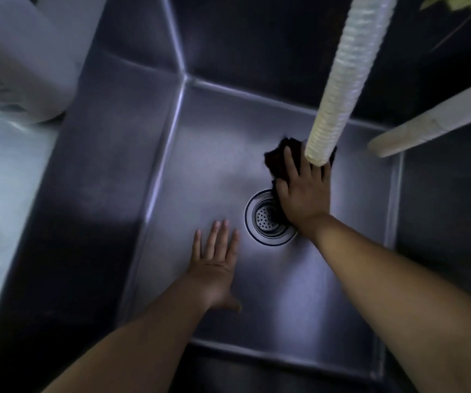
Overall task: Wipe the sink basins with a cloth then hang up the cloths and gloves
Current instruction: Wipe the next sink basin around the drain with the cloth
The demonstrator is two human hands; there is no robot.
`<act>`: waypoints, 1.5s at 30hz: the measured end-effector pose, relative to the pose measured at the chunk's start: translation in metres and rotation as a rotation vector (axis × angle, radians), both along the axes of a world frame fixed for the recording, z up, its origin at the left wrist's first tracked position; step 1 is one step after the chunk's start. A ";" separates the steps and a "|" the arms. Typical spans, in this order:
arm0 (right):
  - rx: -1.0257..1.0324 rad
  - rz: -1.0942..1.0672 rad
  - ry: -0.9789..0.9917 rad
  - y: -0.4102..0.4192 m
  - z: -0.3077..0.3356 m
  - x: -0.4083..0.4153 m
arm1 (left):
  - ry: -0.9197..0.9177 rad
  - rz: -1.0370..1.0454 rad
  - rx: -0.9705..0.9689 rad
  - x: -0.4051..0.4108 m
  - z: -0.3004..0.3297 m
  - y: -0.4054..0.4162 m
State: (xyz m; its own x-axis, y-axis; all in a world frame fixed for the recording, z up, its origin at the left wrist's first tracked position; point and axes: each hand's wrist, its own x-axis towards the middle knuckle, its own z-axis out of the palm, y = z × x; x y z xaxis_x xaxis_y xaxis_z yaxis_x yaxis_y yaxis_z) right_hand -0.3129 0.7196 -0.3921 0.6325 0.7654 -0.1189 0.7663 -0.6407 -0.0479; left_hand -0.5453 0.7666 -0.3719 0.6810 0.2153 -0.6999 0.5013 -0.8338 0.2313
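One deep sink basin [206, 154] of brushed steel fills almost the whole view; its walls are flat and smooth, its corners are sharp folds, and the floor reflects a soft light. At about 10 o'clock, one thick pale pipe [21, 61], rounded and smooth, crosses over the rim. From 1 o'clock one ribbed, whitish hose [347, 80] with many fine rings comes down, and its open end is in front of the fingers of the right hand. At 3 o'clock there is one pale flat bar [432, 126] lying slanted, its end over the basin.

Two bare forearms come in from 6 o'clock. The left hand [214, 265] is flat on the basin floor, fingers straight and a little spread, with nothing in it. The right hand [305, 191] presses down on one dark cloth [276, 157], crumpled and soft; the fingers are spread over it, but the hose hides some of them, so I cannot tell if they curl around it. The cloth lies on the floor at about 1 o'clock from the one round drain [268, 217], a metal strainer with many small holes, and the cloth's lower edge touches the drain's ring.
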 end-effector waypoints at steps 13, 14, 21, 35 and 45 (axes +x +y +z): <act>-0.071 0.530 0.040 0.129 0.000 -0.035 | -0.020 -0.007 0.004 -0.001 -0.002 0.003; -0.068 0.504 0.043 0.128 -0.001 -0.026 | -0.019 -0.007 0.004 -0.001 -0.003 0.003; 0.011 0.231 0.075 0.052 0.001 0.044 | -0.009 -0.001 0.007 -0.001 -0.002 0.004; -0.058 0.076 0.045 -0.131 0.006 -0.068 | 0.034 0.009 -0.030 0.002 0.009 0.004; -0.014 -0.002 -0.011 -0.027 0.001 0.004 | 0.051 -0.020 -0.041 0.003 0.009 0.007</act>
State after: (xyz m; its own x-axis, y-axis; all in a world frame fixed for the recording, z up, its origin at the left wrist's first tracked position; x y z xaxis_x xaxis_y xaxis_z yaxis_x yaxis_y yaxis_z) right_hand -0.3088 0.6924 -0.3916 0.6351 0.7626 -0.1227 0.7657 -0.6425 -0.0305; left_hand -0.5422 0.7737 -0.3632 0.6484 0.1724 -0.7416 0.4968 -0.8339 0.2405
